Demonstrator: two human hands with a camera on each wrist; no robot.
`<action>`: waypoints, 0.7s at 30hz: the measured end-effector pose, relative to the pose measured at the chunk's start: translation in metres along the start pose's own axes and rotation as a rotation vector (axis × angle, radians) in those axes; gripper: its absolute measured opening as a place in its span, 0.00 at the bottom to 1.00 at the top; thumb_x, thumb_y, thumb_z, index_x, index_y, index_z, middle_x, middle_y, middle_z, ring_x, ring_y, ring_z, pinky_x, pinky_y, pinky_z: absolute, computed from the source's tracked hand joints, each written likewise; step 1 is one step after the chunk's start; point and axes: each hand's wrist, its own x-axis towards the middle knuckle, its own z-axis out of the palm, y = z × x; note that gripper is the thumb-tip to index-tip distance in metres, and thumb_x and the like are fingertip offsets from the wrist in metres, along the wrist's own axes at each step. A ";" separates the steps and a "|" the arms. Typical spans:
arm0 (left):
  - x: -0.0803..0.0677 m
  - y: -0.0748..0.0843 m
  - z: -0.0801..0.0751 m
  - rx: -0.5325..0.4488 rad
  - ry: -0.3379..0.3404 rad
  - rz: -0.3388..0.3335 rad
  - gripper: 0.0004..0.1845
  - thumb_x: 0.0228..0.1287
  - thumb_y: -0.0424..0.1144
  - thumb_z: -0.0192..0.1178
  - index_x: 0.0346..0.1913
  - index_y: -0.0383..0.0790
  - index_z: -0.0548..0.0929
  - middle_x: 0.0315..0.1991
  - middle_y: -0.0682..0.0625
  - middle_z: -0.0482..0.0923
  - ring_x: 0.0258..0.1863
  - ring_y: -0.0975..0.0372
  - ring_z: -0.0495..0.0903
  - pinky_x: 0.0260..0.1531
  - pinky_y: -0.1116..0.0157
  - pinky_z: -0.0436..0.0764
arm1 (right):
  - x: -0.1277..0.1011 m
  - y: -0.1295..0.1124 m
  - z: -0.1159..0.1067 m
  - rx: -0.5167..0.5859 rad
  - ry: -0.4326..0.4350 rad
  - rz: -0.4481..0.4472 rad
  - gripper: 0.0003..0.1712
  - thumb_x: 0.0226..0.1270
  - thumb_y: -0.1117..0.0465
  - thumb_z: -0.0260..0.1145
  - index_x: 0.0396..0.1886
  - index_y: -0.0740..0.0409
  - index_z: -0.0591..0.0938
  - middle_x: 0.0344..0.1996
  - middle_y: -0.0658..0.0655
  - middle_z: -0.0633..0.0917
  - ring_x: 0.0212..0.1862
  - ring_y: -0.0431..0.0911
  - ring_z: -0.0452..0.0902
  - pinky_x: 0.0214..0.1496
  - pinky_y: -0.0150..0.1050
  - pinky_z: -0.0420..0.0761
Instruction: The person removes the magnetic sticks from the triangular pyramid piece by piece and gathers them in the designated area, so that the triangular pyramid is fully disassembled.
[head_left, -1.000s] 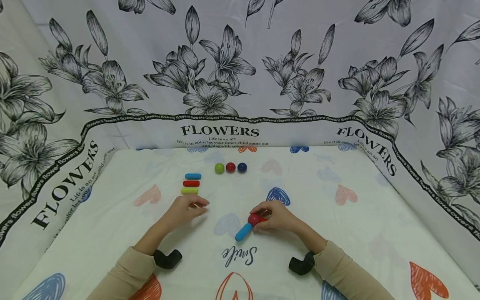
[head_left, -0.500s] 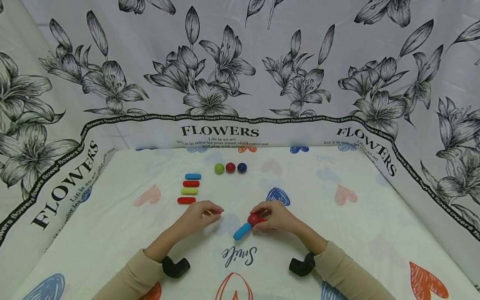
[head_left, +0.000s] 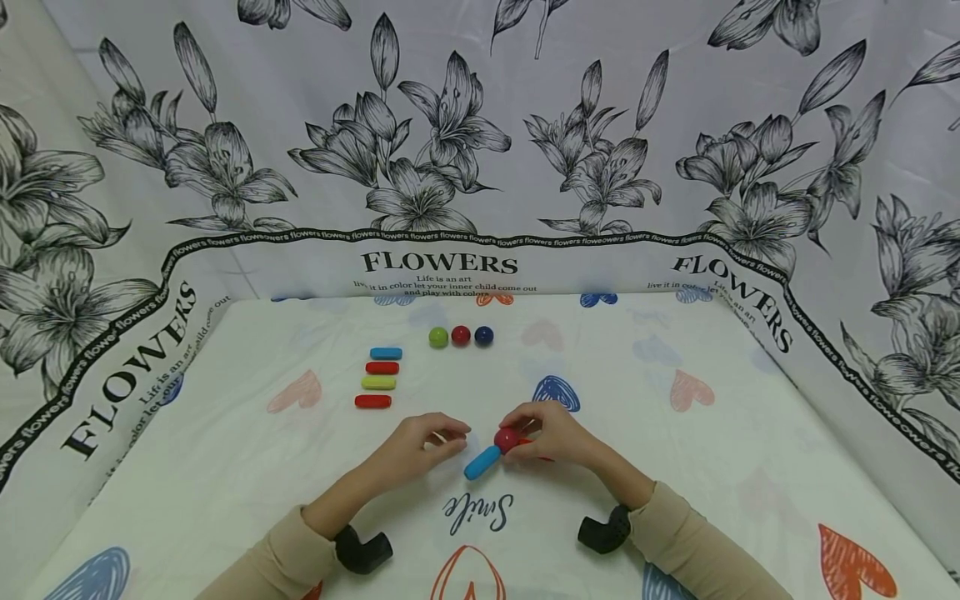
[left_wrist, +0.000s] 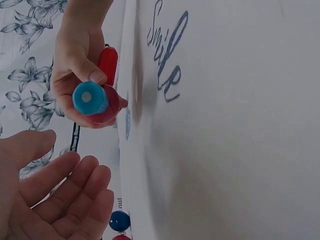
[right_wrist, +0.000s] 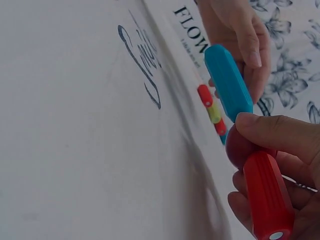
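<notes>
Showing blue rod's point(left_wrist: 90, 98) round end, left wrist view only, head view sideways.

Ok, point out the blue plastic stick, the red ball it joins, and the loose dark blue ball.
Blue plastic stick point(head_left: 482, 462), head view, middle of its length.
Red ball point(head_left: 507, 439), head view, its exposed top, held by the right hand point(head_left: 551, 433).
Dark blue ball point(head_left: 483, 336), head view, its centre.
</notes>
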 end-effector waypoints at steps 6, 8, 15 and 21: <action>-0.002 0.005 0.006 -0.044 -0.036 -0.017 0.19 0.67 0.46 0.59 0.56 0.38 0.80 0.49 0.47 0.84 0.46 0.60 0.81 0.45 0.79 0.78 | -0.001 -0.001 0.001 -0.022 0.008 -0.010 0.20 0.53 0.60 0.75 0.46 0.60 0.84 0.43 0.60 0.87 0.42 0.42 0.81 0.47 0.25 0.83; -0.002 0.006 0.007 -0.058 -0.047 -0.018 0.20 0.67 0.46 0.59 0.57 0.38 0.80 0.50 0.47 0.84 0.47 0.60 0.81 0.46 0.78 0.79 | -0.001 -0.002 0.002 -0.022 0.009 -0.011 0.20 0.52 0.60 0.76 0.45 0.60 0.84 0.42 0.60 0.87 0.42 0.42 0.81 0.47 0.25 0.83; 0.000 0.008 0.012 -0.042 -0.064 0.033 0.23 0.62 0.43 0.65 0.56 0.34 0.79 0.50 0.42 0.83 0.46 0.56 0.82 0.49 0.63 0.85 | 0.001 -0.005 0.003 -0.021 0.018 -0.010 0.19 0.52 0.60 0.76 0.44 0.61 0.84 0.41 0.60 0.88 0.41 0.42 0.82 0.46 0.24 0.82; 0.003 0.014 0.014 -0.014 -0.072 0.009 0.24 0.59 0.43 0.67 0.56 0.36 0.79 0.49 0.45 0.84 0.45 0.58 0.82 0.48 0.63 0.85 | 0.003 -0.005 0.006 -0.038 0.034 -0.001 0.18 0.52 0.59 0.76 0.43 0.59 0.84 0.40 0.59 0.88 0.39 0.39 0.80 0.45 0.22 0.81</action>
